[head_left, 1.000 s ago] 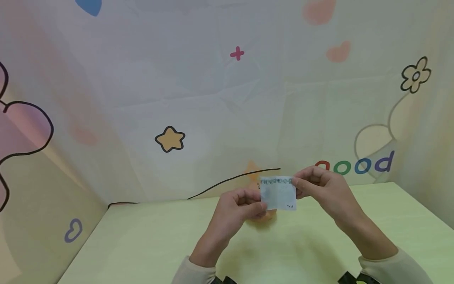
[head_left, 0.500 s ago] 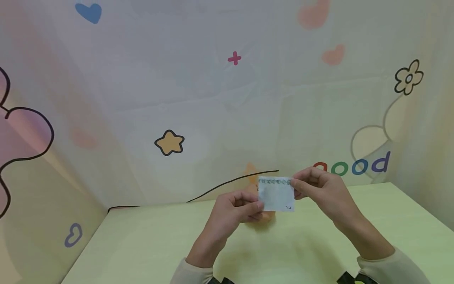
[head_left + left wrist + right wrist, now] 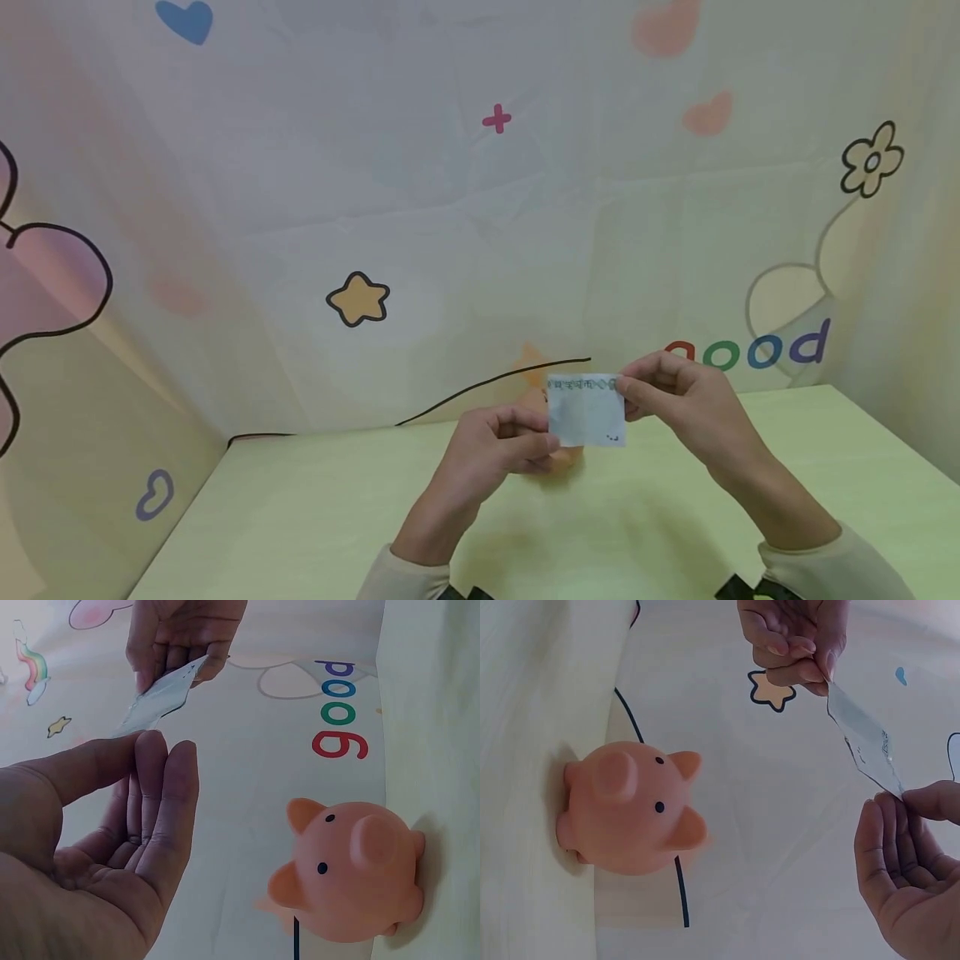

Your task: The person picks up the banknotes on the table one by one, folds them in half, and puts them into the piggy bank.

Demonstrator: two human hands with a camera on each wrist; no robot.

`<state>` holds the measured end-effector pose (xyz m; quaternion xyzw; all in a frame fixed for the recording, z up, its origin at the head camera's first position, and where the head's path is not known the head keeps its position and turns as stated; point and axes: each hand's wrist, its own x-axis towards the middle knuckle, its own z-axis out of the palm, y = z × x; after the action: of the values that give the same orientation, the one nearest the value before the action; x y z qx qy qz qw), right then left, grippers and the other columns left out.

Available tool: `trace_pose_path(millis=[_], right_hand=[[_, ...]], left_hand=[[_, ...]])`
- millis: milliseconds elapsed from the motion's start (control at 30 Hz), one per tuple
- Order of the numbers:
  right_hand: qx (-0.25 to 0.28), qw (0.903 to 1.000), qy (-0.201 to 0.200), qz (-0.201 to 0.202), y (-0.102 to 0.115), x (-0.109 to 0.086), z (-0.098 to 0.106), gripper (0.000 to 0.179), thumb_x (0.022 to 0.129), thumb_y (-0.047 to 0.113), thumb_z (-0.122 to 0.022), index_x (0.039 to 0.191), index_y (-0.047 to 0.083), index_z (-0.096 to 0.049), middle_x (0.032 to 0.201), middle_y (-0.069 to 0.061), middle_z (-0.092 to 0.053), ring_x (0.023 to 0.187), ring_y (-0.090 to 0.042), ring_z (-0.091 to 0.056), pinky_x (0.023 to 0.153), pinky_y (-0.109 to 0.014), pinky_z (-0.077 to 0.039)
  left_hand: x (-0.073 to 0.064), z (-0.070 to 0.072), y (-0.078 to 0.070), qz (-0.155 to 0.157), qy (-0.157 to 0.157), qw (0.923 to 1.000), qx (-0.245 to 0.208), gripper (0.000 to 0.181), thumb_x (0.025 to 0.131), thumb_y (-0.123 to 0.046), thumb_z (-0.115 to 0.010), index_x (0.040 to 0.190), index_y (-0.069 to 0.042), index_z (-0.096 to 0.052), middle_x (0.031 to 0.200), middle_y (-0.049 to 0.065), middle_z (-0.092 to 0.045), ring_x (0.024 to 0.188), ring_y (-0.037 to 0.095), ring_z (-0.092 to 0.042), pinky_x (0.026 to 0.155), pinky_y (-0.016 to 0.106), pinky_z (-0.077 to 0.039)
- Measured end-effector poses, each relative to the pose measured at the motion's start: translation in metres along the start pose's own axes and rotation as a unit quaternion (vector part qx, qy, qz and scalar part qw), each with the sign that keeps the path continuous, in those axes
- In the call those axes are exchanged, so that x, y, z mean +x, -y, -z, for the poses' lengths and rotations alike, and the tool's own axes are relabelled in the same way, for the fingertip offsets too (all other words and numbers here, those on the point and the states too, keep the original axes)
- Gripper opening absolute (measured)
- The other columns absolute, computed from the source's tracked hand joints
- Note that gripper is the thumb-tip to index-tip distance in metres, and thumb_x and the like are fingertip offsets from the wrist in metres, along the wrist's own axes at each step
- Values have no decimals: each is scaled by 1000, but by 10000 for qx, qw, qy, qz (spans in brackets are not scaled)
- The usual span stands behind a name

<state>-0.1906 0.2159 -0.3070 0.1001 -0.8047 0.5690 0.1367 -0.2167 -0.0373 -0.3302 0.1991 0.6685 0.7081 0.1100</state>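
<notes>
Both hands hold up a small, pale, square paper note (image 3: 587, 417) with dark printed characters along its top edge. My left hand (image 3: 487, 446) pinches its lower left corner between thumb and fingers. At the upper right corner, the right hand (image 3: 690, 408) pinches it the same way. The right wrist view shows the note (image 3: 862, 735) stretched between the two hands and slightly bent. Behind it on the table stands an orange-pink pig figure (image 3: 360, 892), shaped like a piggy bank. In the head view the note and left hand hide most of this pig (image 3: 564, 460).
A pale yellow-green table (image 3: 315, 500) spreads under the hands. At its back hangs a light cloth backdrop (image 3: 450, 250) printed with a star, hearts, a flower and coloured letters. More printed cloth closes off the sides.
The hands and the note stay almost in place, with only a small tilt of the note. The whole head view shifts slightly. Both pinches are kept.
</notes>
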Motion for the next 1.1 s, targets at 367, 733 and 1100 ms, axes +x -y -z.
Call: trace_pose_path(millis=[367,733,1100], right_hand=[[0,10000,-5,6,1,0,2,26,104,21,-72,114,-3,-70,103,-11,-75,87,-26,-74,86,-27,-59],[38,9999,54,136,0,-3,-4,23,104,18,-72,113,-3,-70,102,-12,-75,86,-26,-74,86,-28,-60],[188,9997,149,101,-2,-6,-13,22,103,18,-73,112,-2,-70,101,-13,-75,87,-28,-74,87,-30,-60]], left_hand=[[0,2,-2,-14,164,9999,-37,17,91,2,-79,105,10,-74,91,14,-78,75,19,-74,80,38,-65],[1,4,-2,-507,424,9978,-10,20,97,-9,-78,111,6,-78,104,13,-77,89,22,-75,86,39,-64],[1,-5,3,-434,244,9985,-241,23,91,-1,-82,111,9,-76,104,11,-76,89,20,-74,84,36,-64]])
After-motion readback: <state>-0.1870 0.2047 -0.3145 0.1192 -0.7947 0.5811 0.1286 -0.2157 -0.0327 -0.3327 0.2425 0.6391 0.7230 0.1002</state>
